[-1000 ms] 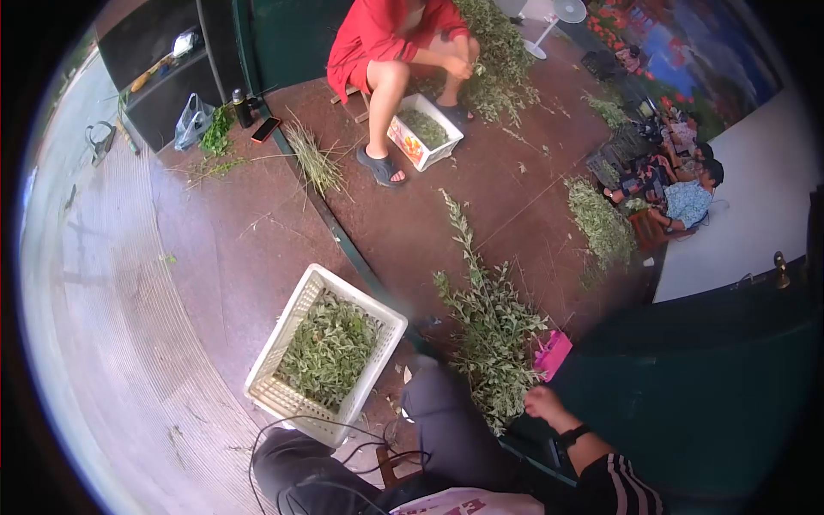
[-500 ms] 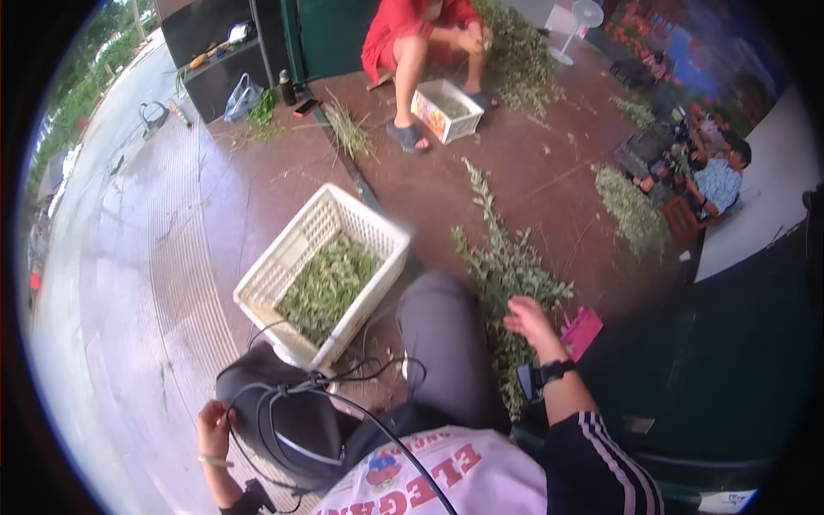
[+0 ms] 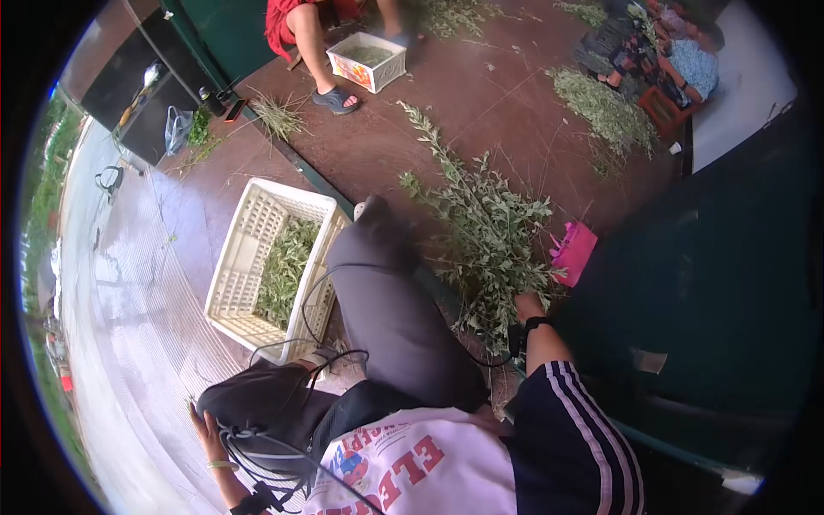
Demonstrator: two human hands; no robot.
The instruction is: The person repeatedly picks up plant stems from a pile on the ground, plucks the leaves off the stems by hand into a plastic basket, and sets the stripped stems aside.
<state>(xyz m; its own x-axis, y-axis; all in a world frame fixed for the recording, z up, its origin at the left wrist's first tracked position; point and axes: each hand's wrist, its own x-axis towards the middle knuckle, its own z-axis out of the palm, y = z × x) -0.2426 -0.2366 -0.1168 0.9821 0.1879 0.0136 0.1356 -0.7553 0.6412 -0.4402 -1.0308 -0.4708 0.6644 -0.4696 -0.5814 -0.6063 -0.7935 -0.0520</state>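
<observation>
My right hand (image 3: 530,306) reaches into the lower right of a pile of leafy green cut branches (image 3: 489,232) on the floor. Leaves hide its fingers, so whether it grips a stem does not show. My left hand (image 3: 206,432) rests by my left knee, fingers stretched out and holding nothing, beside dark cables (image 3: 257,463). Ahead of my knees stands a white plastic crate (image 3: 230,287), part filled with plucked green leaves (image 3: 287,270).
A pink container (image 3: 573,254) sits right of the branches, near a dark green panel (image 3: 687,318). Opposite, a person in red sits behind a smaller white crate (image 3: 390,70). Further leafy heaps (image 3: 609,112) lie near people at the upper right. Loose stems (image 3: 279,116) lie at upper left.
My right hand has gone from above the branches down into them. My left hand's fingers have straightened by the knee. The view has turned, and the person in red is partly out of frame.
</observation>
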